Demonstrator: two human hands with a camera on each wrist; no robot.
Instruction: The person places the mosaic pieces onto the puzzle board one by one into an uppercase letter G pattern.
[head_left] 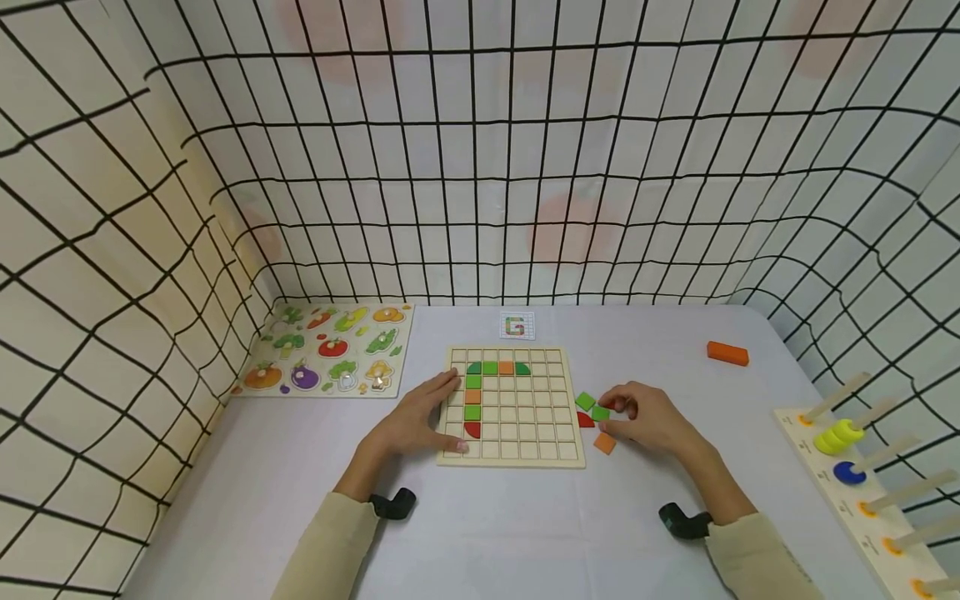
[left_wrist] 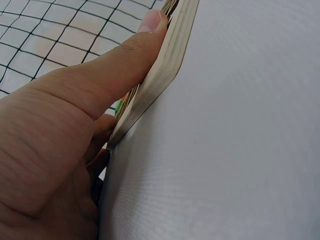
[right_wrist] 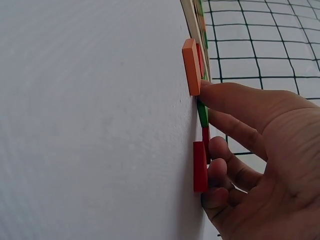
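In the middle of the head view a wooden grid board (head_left: 517, 433) lies flat on the pale worktop (head_left: 525, 533). Some of its squares hold green, orange and red tiles (head_left: 473, 383), which make a line across the top and a line down the left side.

The left hand (head_left: 420, 421) rests on the left edge of the board. Its fingers lie straight and flat on the squares, and in the left wrist view the thumb (left_wrist: 135, 47) presses along the board's side edge (left_wrist: 165, 60). It holds nothing.

The right hand (head_left: 645, 417) is just to the right of the board, beside a small bunch of loose tiles. Its fingers are bent, and the tips touch a green tile (head_left: 600, 412). Another green tile (head_left: 585, 401) and a red tile (head_left: 586, 420) lie close by, and an orange tile (head_left: 604, 442) sits just below the hand. I cannot tell if the fingers pinch the tile or only touch it.

A small picture card (head_left: 517, 326) lies above the board. A vegetable puzzle (head_left: 330, 354) sits in the left part of the frame. An orange block (head_left: 727, 353) lies far right, and a peg board with rings (head_left: 847, 450) stands at the right edge.
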